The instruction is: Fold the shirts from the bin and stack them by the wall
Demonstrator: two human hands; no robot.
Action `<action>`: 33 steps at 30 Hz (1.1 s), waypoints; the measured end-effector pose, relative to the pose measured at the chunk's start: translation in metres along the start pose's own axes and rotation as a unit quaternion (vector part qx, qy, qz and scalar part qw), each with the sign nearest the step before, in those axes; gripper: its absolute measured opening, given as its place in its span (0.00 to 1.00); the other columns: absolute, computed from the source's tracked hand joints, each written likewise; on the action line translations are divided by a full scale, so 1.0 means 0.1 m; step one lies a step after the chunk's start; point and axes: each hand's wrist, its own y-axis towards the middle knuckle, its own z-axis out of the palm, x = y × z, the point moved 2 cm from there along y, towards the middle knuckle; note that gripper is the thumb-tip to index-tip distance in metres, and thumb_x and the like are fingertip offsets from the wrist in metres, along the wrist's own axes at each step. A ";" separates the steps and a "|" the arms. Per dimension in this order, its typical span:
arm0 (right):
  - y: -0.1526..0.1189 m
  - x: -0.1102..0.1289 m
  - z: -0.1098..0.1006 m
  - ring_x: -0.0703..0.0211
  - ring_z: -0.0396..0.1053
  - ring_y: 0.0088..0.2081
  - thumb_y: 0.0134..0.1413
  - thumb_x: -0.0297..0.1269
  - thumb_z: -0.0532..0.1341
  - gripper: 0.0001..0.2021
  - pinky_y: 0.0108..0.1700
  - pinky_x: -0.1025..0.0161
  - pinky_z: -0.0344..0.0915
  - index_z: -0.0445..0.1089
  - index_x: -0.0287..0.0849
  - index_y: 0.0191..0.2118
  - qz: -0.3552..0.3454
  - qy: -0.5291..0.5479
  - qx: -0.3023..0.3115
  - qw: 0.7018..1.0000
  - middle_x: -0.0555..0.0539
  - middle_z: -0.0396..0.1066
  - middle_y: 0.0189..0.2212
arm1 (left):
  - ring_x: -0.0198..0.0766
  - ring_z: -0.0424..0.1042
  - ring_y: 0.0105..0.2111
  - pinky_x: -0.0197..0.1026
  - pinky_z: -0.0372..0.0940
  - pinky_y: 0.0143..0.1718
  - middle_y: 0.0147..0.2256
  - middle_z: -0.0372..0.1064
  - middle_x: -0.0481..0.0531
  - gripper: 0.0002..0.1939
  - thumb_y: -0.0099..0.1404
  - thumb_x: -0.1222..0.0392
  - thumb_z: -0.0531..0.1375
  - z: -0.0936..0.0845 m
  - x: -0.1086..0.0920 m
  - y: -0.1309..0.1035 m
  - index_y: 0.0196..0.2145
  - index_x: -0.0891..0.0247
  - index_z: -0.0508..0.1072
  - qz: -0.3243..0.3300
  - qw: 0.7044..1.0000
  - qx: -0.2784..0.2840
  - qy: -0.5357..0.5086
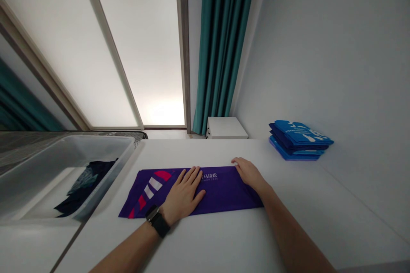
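Note:
A flat, folded piece of purple cloth (224, 198) lies lengthwise across the white table in front of me. Pink and white stripes are printed on its left part, with small white lettering near the middle. My left hand (184, 194), with a black watch (157, 221) on the wrist, presses flat on the cloth's middle, fingers stretched out. Over the far edge of the right part rests my right hand (250, 174); its fingers are loosely bent and apart, some of them hidden from view.
A stack of folded blue cloth items (299, 140) sits at the back right by the wall. Left of the table (211, 243) stands a translucent plastic bin (105, 192) with dark cloth (86, 187) inside. Beyond the far edge are a small white cabinet (226, 127) and a green curtain (224, 51).

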 end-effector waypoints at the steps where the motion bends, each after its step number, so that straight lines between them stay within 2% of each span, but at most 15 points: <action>1: 0.00 0.06 -0.03 0.54 0.67 0.47 0.62 0.28 0.49 0.15 0.51 0.58 0.61 0.69 0.41 0.48 0.007 -0.025 -0.010 1.000 0.42 0.71 0.43 | 0.44 0.50 0.66 0.51 0.48 0.65 0.65 0.53 0.55 0.30 0.72 0.44 0.45 0.00 0.00 0.00 0.65 0.62 0.55 -0.004 1.000 -0.004 0.001; 4: -0.02 0.37 -0.06 0.49 0.65 0.50 0.64 0.34 0.48 0.17 0.53 0.54 0.61 0.68 0.40 0.52 0.000 -0.063 -0.042 0.997 0.38 0.70 0.47 | 0.45 0.51 0.65 0.52 0.48 0.65 0.65 0.53 0.56 0.31 0.72 0.44 0.44 0.01 -0.01 0.00 0.65 0.63 0.56 -0.018 1.000 -0.001 0.004; 6: -0.05 0.62 0.01 0.48 0.60 0.57 0.66 0.38 0.45 0.21 0.58 0.52 0.57 0.63 0.39 0.59 -0.035 -0.044 -0.048 0.997 0.37 0.66 0.56 | 0.46 0.51 0.65 0.53 0.49 0.64 0.65 0.52 0.57 0.31 0.72 0.44 0.44 0.01 -0.02 0.00 0.65 0.65 0.56 -0.023 1.000 0.004 0.004; 8: -0.08 0.84 0.14 0.49 0.52 0.64 0.67 0.43 0.43 0.26 0.64 0.50 0.49 0.55 0.39 0.65 -0.072 -0.032 -0.025 0.997 0.39 0.57 0.64 | 0.46 0.51 0.65 0.53 0.49 0.64 0.65 0.53 0.58 0.31 0.72 0.44 0.43 0.01 -0.01 0.00 0.65 0.65 0.55 -0.027 1.000 0.001 0.002; 10: -0.10 0.96 0.27 0.50 0.46 0.67 0.67 0.46 0.42 0.29 0.66 0.48 0.43 0.51 0.39 0.67 -0.086 -0.030 0.007 0.996 0.40 0.50 0.67 | 0.46 0.51 0.65 0.53 0.49 0.65 0.65 0.53 0.57 0.31 0.72 0.44 0.43 0.02 -0.01 -0.01 0.66 0.64 0.54 -0.030 1.000 -0.006 0.001; 14: -0.13 0.99 0.38 0.51 0.44 0.68 0.67 0.50 0.40 0.31 0.68 0.48 0.38 0.50 0.37 0.68 -0.082 -0.031 0.038 0.995 0.40 0.47 0.68 | 0.45 0.50 0.66 0.52 0.47 0.65 0.65 0.52 0.57 0.31 0.72 0.45 0.44 0.01 0.01 -0.01 0.66 0.64 0.54 -0.032 0.999 0.002 0.004; 19: -0.11 0.98 0.34 0.52 0.43 0.68 0.67 0.49 0.41 0.31 0.68 0.48 0.38 0.51 0.36 0.68 -0.077 -0.029 0.044 0.996 0.41 0.48 0.68 | 0.43 0.51 0.66 0.51 0.49 0.65 0.65 0.52 0.58 0.30 0.73 0.45 0.43 -0.05 0.08 -0.03 0.65 0.65 0.56 -0.027 0.999 0.018 0.000; 23: -0.12 1.00 0.32 0.52 0.43 0.68 0.67 0.49 0.41 0.31 0.68 0.48 0.39 0.50 0.35 0.68 -0.075 -0.028 0.046 0.996 0.41 0.47 0.68 | 0.42 0.51 0.66 0.51 0.49 0.65 0.66 0.51 0.57 0.30 0.73 0.46 0.42 -0.13 0.32 -0.17 0.66 0.64 0.53 -0.029 0.999 0.034 0.002; 29: -0.12 0.98 0.36 0.51 0.43 0.68 0.67 0.49 0.40 0.31 0.68 0.47 0.39 0.51 0.36 0.68 -0.079 -0.017 0.034 0.996 0.40 0.48 0.67 | 0.41 0.50 0.66 0.51 0.49 0.65 0.67 0.49 0.54 0.29 0.74 0.47 0.43 -0.22 0.79 -0.53 0.68 0.60 0.48 -0.061 0.997 0.053 0.015; 33: -0.12 0.98 0.37 0.52 0.43 0.68 0.66 0.49 0.41 0.31 0.68 0.48 0.39 0.51 0.36 0.67 -0.080 -0.016 0.036 0.996 0.41 0.49 0.67 | 0.40 0.50 0.66 0.50 0.49 0.65 0.66 0.50 0.53 0.29 0.73 0.47 0.44 -0.22 0.91 -0.64 0.68 0.58 0.48 -0.074 0.996 0.047 0.021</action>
